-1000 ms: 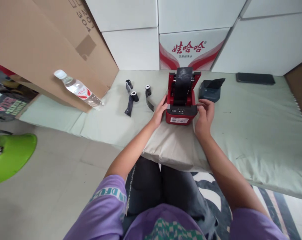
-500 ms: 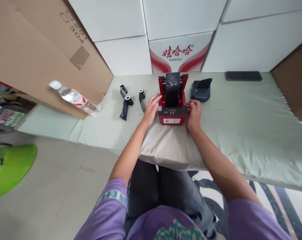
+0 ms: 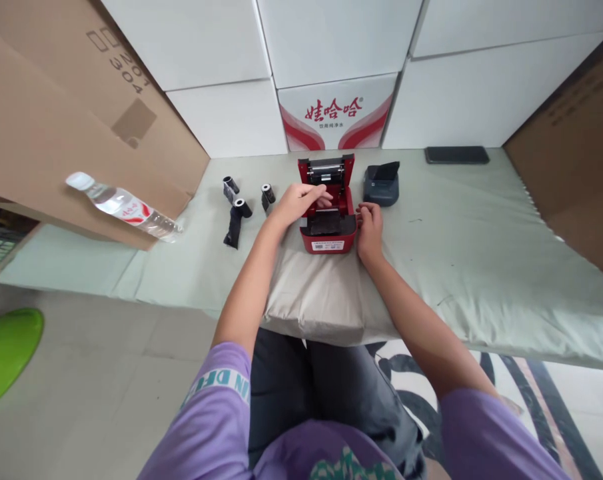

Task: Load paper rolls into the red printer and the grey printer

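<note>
Head camera, looking down over the lap: a small red label printer (image 3: 328, 227) sits at the near edge of a pale green mat (image 3: 481, 233), right against a beige cushion (image 3: 326, 300), with its lid tipped up and back so the roller bar shows at the top. The left hand (image 3: 297, 199) reaches in over the open bay, fingers curled and pointing down into the cavity; whether they pinch anything in there, I cannot tell, the knuckles hide it. The right hand (image 3: 368, 227) lies loosely open along the printer's right flank, fingertips touching the casing, steadying rather than gripping.

How will it handle? My read: a hard plastic shell, rigid and light enough to slide on the mat. The smooth sides look a bit slippery, so the low body by the front corners is the sound place to hold. The raised lid and its hinge look like the weak point, no place to grab.

Its looks: glossy red casing, dark interior, a dark panel across the front lip and a white sticker on the front face.

Left of it, three small black ribbon rolls (image 3: 236, 213) lie apart, loose tails trailing. Behind on the right, a dark grey device (image 3: 381, 185); farther right, a black phone (image 3: 456, 155). A water bottle (image 3: 124, 205) leans on the cardboard (image 3: 56, 133) at far left.
</note>
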`<state>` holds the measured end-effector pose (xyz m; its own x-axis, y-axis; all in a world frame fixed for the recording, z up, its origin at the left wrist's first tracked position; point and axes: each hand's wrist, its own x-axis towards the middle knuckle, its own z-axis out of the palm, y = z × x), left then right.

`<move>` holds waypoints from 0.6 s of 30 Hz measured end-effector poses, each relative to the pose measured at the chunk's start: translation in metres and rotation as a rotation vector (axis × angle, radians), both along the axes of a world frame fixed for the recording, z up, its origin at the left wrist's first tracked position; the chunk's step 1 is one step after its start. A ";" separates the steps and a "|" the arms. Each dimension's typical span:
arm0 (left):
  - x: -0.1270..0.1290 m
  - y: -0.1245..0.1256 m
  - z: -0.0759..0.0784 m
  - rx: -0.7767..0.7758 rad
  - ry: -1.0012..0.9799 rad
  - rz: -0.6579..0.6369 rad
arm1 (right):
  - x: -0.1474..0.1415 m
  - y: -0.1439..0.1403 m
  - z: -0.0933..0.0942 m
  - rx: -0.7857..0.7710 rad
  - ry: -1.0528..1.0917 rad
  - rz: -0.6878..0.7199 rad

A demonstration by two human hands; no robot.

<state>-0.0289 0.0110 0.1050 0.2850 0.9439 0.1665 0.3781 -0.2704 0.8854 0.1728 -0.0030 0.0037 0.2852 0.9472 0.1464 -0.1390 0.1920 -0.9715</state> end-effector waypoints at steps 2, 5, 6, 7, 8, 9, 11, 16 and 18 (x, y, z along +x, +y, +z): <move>0.005 0.010 0.007 0.014 0.105 -0.076 | 0.000 -0.001 0.001 0.001 -0.009 0.000; 0.012 0.023 0.013 0.028 0.320 -0.140 | 0.000 -0.001 0.002 0.004 -0.041 0.001; 0.014 0.026 0.013 0.036 0.388 -0.149 | 0.000 -0.001 0.002 0.007 -0.053 0.001; 0.016 0.029 0.012 0.045 0.447 -0.156 | 0.000 0.000 0.002 0.010 -0.064 0.002; 0.017 0.032 0.011 0.053 0.492 -0.157 | 0.000 0.000 0.001 0.015 -0.073 0.001; 0.019 0.036 0.010 0.055 0.522 -0.159 | 0.000 0.001 0.001 0.018 -0.079 -0.002; 0.020 0.041 0.007 0.023 0.561 -0.174 | 0.001 0.002 -0.001 0.018 -0.089 -0.002; 0.019 0.046 0.007 -0.105 0.676 -0.300 | 0.002 0.004 -0.004 0.011 -0.089 0.006; 0.017 0.044 0.008 -0.078 0.631 -0.275 | 0.002 0.005 -0.004 0.012 -0.093 0.009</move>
